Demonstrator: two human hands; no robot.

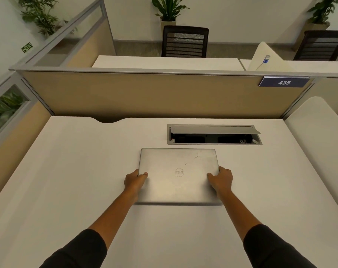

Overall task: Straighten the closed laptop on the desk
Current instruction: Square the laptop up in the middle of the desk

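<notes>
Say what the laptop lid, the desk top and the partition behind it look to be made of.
Laptop lid: likely brushed or matte metal, silver-grey with soft sheen and fine scratches near its far right corner.
Desk top: smooth matte off-white, probably laminate; no grain shows.
Partition: tan panel, seemingly fabric-covered, in a grey frame that looks like metal.

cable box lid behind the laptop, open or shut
Open: the cable box lid is tilted up, showing the dark cavity beneath, just beyond the closed laptop.
</notes>
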